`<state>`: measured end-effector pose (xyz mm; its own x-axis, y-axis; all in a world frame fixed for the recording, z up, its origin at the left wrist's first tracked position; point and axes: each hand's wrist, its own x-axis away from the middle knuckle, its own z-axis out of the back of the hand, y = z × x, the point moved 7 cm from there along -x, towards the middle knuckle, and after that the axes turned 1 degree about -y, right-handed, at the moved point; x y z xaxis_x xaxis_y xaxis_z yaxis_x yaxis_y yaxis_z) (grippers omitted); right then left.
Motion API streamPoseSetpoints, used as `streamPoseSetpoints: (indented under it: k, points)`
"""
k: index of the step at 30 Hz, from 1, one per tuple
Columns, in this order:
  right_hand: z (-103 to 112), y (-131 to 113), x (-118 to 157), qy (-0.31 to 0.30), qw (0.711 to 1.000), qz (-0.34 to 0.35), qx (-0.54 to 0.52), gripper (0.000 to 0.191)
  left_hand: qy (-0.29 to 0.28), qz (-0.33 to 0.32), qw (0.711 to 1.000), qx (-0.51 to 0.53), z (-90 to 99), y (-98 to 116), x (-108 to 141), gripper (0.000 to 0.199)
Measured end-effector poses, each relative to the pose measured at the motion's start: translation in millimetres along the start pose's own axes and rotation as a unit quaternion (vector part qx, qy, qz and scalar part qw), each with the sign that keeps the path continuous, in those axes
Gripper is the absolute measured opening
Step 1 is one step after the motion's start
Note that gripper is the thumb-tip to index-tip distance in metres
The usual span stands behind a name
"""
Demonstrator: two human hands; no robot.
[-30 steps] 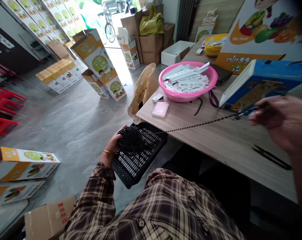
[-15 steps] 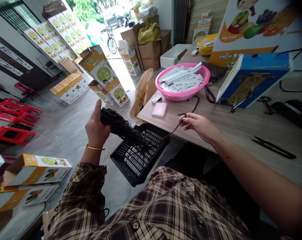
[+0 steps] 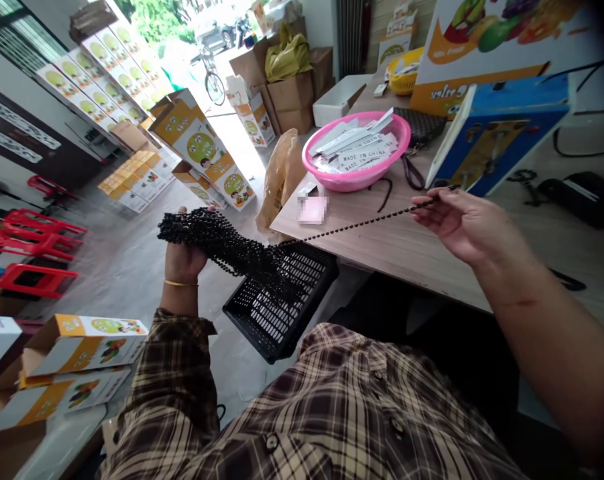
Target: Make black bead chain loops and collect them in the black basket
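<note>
A thick bundle of black beaded strands (image 3: 232, 247) lies across my left hand (image 3: 185, 260), which is closed round it from below. The bundle's lower end hangs over a black perforated basket (image 3: 242, 317). One beaded strand (image 3: 355, 227) runs taut from the bundle to my right hand (image 3: 452, 223), whose thumb and fingers pinch its end above the wooden table (image 3: 427, 260). A short dark strand (image 3: 385, 193) lies on the table beside a pink basket (image 3: 357, 180) of white printed strips.
A blue metal device (image 3: 512, 133) and a black object (image 3: 582, 200) stand on the right of the table. Brown paper (image 3: 277, 180) is at its left corner. Open cartons (image 3: 97, 347) sit at lower left, red stools (image 3: 37, 275) beyond. Scissors show partly behind my right arm.
My right hand has moved right and up, drawing the strand out longer and straighter. My left hand has turned and moved slightly left and down, with the bundle now spread over it.
</note>
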<state>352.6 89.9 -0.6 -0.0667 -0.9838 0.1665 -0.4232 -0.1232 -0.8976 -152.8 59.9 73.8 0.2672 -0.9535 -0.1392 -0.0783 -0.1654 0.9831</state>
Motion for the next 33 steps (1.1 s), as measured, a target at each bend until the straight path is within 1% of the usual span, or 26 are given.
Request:
streamPoseSetpoints:
  k: [2,3,4,6,8,10,12,14,15,16,18,19,20,21,22,23,24,25,26,27,28,29,30,31,32,33]
  points:
    - [3.6,6.2,2.0,-0.003,1.000,-0.015,-0.016,0.019,-0.006,0.026,1.000,-0.016,-3.2,-11.3,4.4,0.044]
    - [3.9,11.7,2.9,-0.007,0.999,-0.025,-0.028,0.020,-0.004,0.023,0.999,-0.033,-4.8,-13.2,6.4,0.048]
    - [2.8,18.4,4.0,-0.016,0.998,-0.034,-0.042,0.021,-0.004,0.007,0.998,-0.058,-7.3,-12.1,8.3,0.054]
    - [-5.2,35.9,7.6,-0.052,0.995,-0.060,-0.059,0.019,-0.008,-0.054,0.991,-0.121,-15.7,-2.0,12.7,0.075]
    - [-22.7,60.0,13.9,-0.112,0.986,-0.112,-0.044,0.011,-0.018,-0.121,0.978,-0.171,-26.9,13.0,17.2,0.093]
    - [-49.0,86.4,21.7,-0.179,0.970,-0.164,-0.003,0.006,-0.025,-0.157,0.968,-0.194,-36.4,27.0,19.4,0.099]
    - [-83.3,108.5,27.2,-0.233,0.954,-0.181,0.045,0.011,-0.033,-0.168,0.963,-0.210,-44.7,38.1,19.1,0.096]
    - [-124.4,124.0,29.2,-0.267,0.946,-0.148,0.111,0.014,-0.048,-0.173,0.958,-0.226,-54.8,47.2,20.3,0.089]
    - [-147.1,130.1,30.3,-0.283,0.939,-0.117,0.156,0.016,-0.054,-0.178,0.954,-0.233,-60.8,51.5,22.7,0.085]
    - [-170.4,136.2,32.5,-0.303,0.926,-0.083,0.210,0.019,-0.058,-0.188,0.951,-0.239,-67.4,56.0,26.8,0.083]
    - [-213.6,151.9,40.2,-0.344,0.884,-0.032,0.315,0.034,-0.058,-0.212,0.944,-0.246,-80.3,64.2,38.2,0.079]
    - [-230.0,161.5,44.1,-0.356,0.863,-0.022,0.356,0.043,-0.054,-0.222,0.942,-0.245,-85.4,67.2,44.1,0.077]
    - [-241.6,171.7,46.9,-0.361,0.851,-0.028,0.380,0.048,-0.051,-0.228,0.942,-0.242,-88.5,68.7,48.8,0.076]
    - [-248.7,181.6,48.7,-0.359,0.849,-0.045,0.386,0.048,-0.047,-0.229,0.943,-0.238,-88.8,68.1,51.3,0.075]
    - [-251.8,190.2,49.2,-0.354,0.853,-0.067,0.378,0.042,-0.042,-0.224,0.945,-0.235,-85.5,65.2,50.8,0.075]
    - [-252.1,196.9,49.0,-0.352,0.859,-0.090,0.362,0.033,-0.036,-0.214,0.948,-0.233,-78.2,59.6,47.2,0.076]
    - [-250.3,201.2,47.8,-0.351,0.864,-0.111,0.345,0.025,-0.028,-0.197,0.952,-0.234,-66.6,51.2,40.9,0.078]
    - [-247.1,202.7,45.6,-0.351,0.869,-0.132,0.323,0.020,-0.019,-0.170,0.956,-0.238,-51.2,39.7,32.6,0.080]
    - [-243.2,201.7,42.6,-0.351,0.875,-0.152,0.298,0.018,-0.010,-0.129,0.960,-0.247,-33.1,24.6,23.7,0.081]
    - [-239.6,198.5,39.1,-0.351,0.881,-0.173,0.266,0.018,-0.005,-0.070,0.962,-0.265,-13.9,5.9,15.9,0.083]
    - [-237.0,194.3,35.8,-0.352,0.886,-0.198,0.226,0.019,-0.006,0.003,0.956,-0.294,4.7,-15.6,11.4,0.083]
    - [-235.8,189.7,33.0,-0.355,0.889,-0.222,0.185,0.020,-0.014,0.080,0.940,-0.331,20.8,-38.0,12.0,0.081]
    - [-235.5,185.7,30.7,-0.356,0.890,-0.242,0.151,0.021,-0.030,0.149,0.917,-0.370,32.8,-59.6,17.9,0.077]
    - [-235.9,183.4,29.0,-0.357,0.888,-0.258,0.132,0.023,-0.055,0.200,0.893,-0.400,38.5,-79.2,28.4,0.071]
    - [-236.2,183.6,28.0,-0.356,0.885,-0.270,0.132,0.024,-0.090,0.229,0.878,-0.410,36.5,-97.1,42.3,0.065]
    - [-236.3,186.3,27.8,-0.351,0.882,-0.282,0.140,0.025,-0.130,0.236,0.878,-0.395,26.9,-113.0,58.3,0.061]
